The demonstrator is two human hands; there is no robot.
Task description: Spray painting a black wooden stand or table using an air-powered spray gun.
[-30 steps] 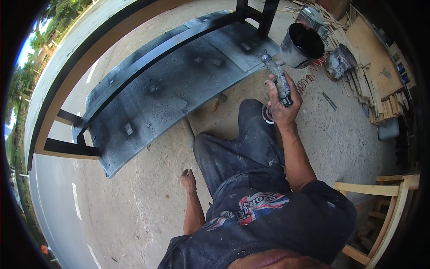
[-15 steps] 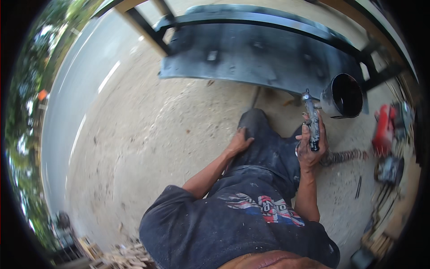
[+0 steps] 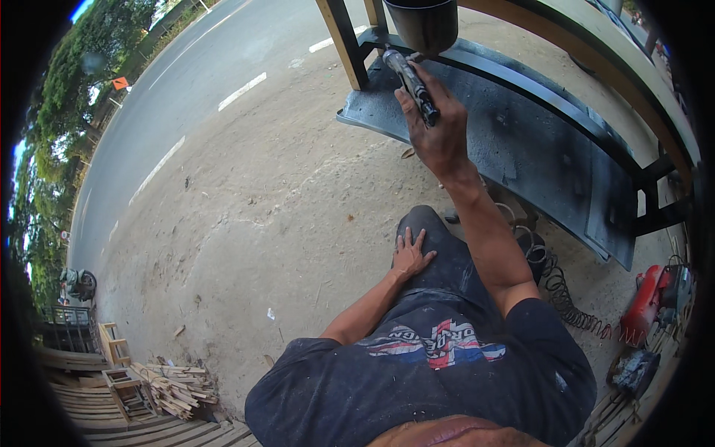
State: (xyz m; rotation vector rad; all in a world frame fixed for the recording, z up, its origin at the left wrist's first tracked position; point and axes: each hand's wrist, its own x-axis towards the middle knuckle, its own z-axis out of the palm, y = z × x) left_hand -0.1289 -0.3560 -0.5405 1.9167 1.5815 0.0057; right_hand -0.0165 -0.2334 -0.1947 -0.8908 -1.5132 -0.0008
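Note:
My right hand (image 3: 441, 130) is wrapped round a paint-spattered spray gun (image 3: 411, 83), raised in front of the left part of a wooden frame. A dark round cup (image 3: 424, 28) is joined to the gun and partly cut off by the picture's top edge. Beyond the hand lies a black-painted panel (image 3: 514, 138) with patchy lighter areas, low between the legs of the frame (image 3: 344, 41). My left hand (image 3: 411, 257) rests flat on my thigh, fingers spread, holding nothing.
A coiled air hose (image 3: 562, 298) runs on the ground beside my right leg toward a red compressor tank (image 3: 645, 305). Scrap wood strips (image 3: 179, 387) lie at the lower left. A paved road (image 3: 171, 112) passes at the far left.
My right hand has lifted the spray gun up and to the left, toward the frame's left end. The view has turned. My left hand stays on my thigh.

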